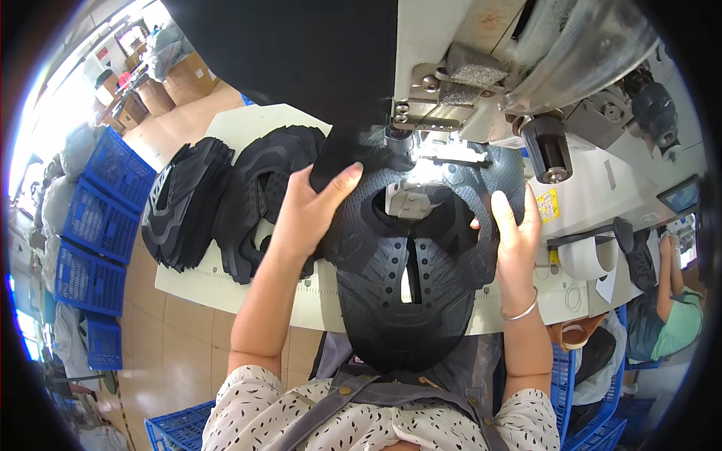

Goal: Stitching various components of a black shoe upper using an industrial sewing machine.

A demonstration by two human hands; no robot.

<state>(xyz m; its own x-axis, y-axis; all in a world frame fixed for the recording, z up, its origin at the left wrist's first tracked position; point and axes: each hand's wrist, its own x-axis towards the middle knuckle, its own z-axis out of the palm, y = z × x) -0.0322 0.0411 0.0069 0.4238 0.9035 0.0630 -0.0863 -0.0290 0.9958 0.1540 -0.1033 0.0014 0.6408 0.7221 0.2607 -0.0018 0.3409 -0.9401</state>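
A black shoe upper (383, 301) lies spread over the table's front edge, its toe end toward me and its heel end beneath the lit needle area of a sewing machine (444, 113). Eyelet holes run along both sides of its long central slit. My left hand (312, 210) grips the upper's left side, thumb on top and fingers mostly hidden. At the right side, my right hand (516, 233) holds the edge between thumb and fingers; one fingertip shows through at the opening. Part of the machine's metal arm stands inside the upper's collar opening.
Two piles of black shoe uppers (188, 203) (274, 180) sit on the pale table (184, 284) at left. Blue crates (90, 278) are stacked beyond it. A white bowl-like piece (590, 259) stands at right, and another person (673, 316) sits farther right.
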